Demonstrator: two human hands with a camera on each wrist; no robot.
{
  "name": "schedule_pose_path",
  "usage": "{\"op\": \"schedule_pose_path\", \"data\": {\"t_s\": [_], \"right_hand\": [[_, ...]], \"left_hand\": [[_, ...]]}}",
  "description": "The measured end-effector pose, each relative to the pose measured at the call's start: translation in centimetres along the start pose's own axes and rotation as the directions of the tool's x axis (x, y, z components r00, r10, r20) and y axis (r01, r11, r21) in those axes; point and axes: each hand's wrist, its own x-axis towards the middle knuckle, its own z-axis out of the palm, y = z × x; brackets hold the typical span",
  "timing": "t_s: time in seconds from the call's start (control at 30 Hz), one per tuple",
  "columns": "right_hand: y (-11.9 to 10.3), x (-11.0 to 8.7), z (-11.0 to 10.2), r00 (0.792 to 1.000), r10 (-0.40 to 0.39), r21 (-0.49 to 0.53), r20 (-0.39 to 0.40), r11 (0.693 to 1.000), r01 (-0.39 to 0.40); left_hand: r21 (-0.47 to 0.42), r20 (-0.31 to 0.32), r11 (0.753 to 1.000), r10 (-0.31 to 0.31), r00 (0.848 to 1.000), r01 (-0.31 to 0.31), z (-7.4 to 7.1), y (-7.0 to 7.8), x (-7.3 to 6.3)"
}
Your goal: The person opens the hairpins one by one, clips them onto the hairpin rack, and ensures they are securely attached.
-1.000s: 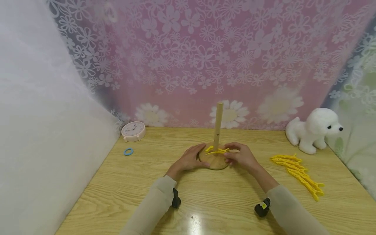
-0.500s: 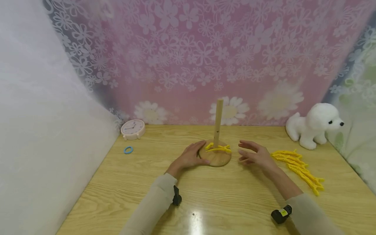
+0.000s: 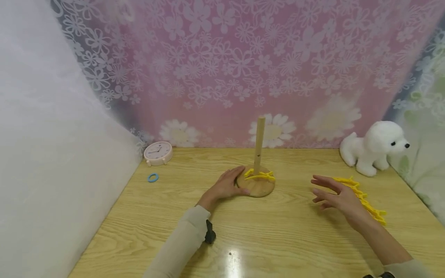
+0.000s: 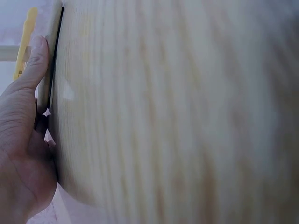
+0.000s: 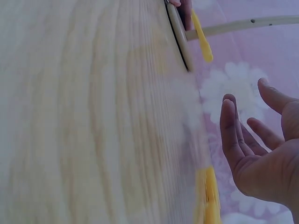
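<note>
The left hand (image 3: 225,184) grasped a round wooden base (image 3: 261,190); a yellow plastic strip (image 3: 260,177) crossed before its upright wooden pole (image 3: 259,143). Rightward, the empty right hand (image 3: 343,199) hung loosely near piled yellow plastic strips (image 3: 375,213).

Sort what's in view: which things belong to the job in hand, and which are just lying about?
Apparently in the job:
wooden stand, held at its edge by the left hand
yellow piece on the stand
pile of yellow pieces, partly hidden by the right hand

Apparently just lying about:
pale pink clock
blue ring
white toy dog
</note>
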Motion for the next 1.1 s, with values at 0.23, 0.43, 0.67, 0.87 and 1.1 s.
{"op": "schedule_pose_path", "data": {"t_s": [0.23,0.43,0.67,0.87,1.1], "right_hand": [[1.2,-1.9,-3.4,1.000,0.006,-0.083,-0.026,0.997,-0.008],[1.9,-3.6,-6.2,0.994,0.080,-0.137,-0.070,0.987,-0.089],[3.2,-5.9,-8.4,0.966,0.189,-0.238,-0.178,0.944,-0.229],[5.1,-6.7,-9.3,0.919,0.279,-0.257,-0.278,0.900,-0.351],[7.2,-7.2,-9.5,0.859,0.381,-0.182,-0.342,0.870,-0.458]], "left_hand": [[0.012,0.003,1.000,-0.010,1.000,0.010,-0.3,0.2,0.0],[-0.001,0.009,1.000,-0.012,1.000,0.012,-0.2,0.2,0.0],[-0.010,0.012,1.000,-0.008,1.000,0.008,0.2,0.0,0.1],[-0.008,0.014,1.000,-0.024,1.000,0.025,0.1,0.1,0.0],[0.003,0.025,0.999,-0.034,0.999,0.034,0.0,0.2,0.0]]}}
